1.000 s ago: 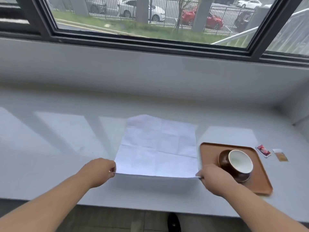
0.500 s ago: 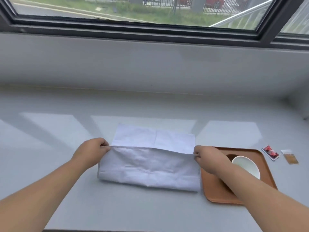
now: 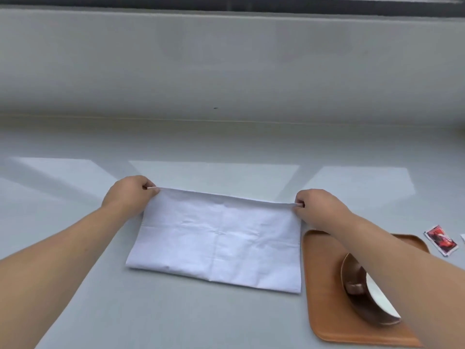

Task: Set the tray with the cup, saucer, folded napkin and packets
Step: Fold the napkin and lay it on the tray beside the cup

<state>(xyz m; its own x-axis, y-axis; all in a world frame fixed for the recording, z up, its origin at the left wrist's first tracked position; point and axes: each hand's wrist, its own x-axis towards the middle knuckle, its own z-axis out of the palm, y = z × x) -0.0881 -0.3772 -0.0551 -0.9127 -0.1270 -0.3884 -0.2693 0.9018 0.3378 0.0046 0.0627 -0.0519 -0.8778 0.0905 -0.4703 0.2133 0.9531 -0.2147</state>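
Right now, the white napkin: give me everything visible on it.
The napkin is white and thin, looks like paper or light cloth, with crease lines crossing it. It is folded in half into a wide rectangle and lies flat on the grey counter, far edge slightly raised. The left hand pinches its far left corner, the right hand its far right corner. Its right edge runs alongside the brown tray; whether they touch is unclear.
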